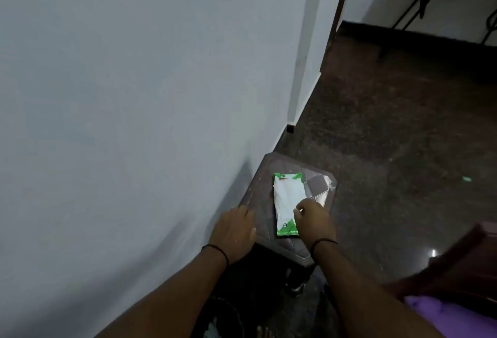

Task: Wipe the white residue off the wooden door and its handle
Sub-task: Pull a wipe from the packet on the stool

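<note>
**Wipes pack on the stool, a sheet being pinched out**

Wipes pack (287, 204), green and white, lies flat on a small dark stool (261, 181) that stands against the pale wall (134, 95). It looks soft and light, a thin plastic pouch that would crumple and slide if tugged, so my guess is that it needs holding down while a sheet is drawn from the opening on its face. A sheet should come out limp and damp, best taken by a corner between thumb and finger.

The right hand (313, 220) rests over the near right part of the pack, fingertips drawn together in a pinch on something white at the pack's face, most likely the flap or the edge of a wipe; blur keeps me from telling which. The left hand (235, 232) is half curled, fingers loosely bent, touching the stool's near left edge just beside the pack and holding nothing that I can see. Each wrist carries a thin dark band.

Beyond the stool the speckled dark floor (390, 135) runs to a doorway, where a dark wooden edge (343, 4) stands upright; whether this is the door to be cleaned I cannot tell, and no handle or white residue shows.
</note>
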